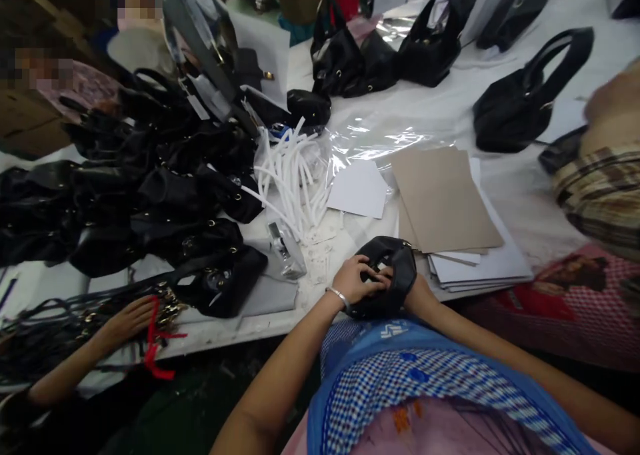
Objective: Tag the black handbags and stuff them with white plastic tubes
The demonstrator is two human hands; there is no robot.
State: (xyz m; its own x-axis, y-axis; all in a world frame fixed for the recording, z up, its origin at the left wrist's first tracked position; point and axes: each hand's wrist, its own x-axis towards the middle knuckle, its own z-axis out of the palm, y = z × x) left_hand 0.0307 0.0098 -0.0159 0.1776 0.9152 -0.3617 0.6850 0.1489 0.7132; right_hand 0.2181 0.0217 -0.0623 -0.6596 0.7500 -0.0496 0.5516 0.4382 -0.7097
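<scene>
A small black leather bag (395, 263) rests at the near table edge, right in front of me. My left hand (356, 280), with a bracelet on the wrist, lies on top of it with fingers curled into the leather. My right hand is pushed inside the bag and hidden; only its wrist (419, 294) shows at the bag's right side. A heap of white plastic strips (295, 175) lies just beyond the bag.
Many black bags (150, 188) are piled at the left, more stand at the back. Stacked cardboard and white sheets (450, 208) lie at the right. Another person's hand (127, 318) touches chain straps with a red tie at the left. A person in plaid (600, 188) stands at the right.
</scene>
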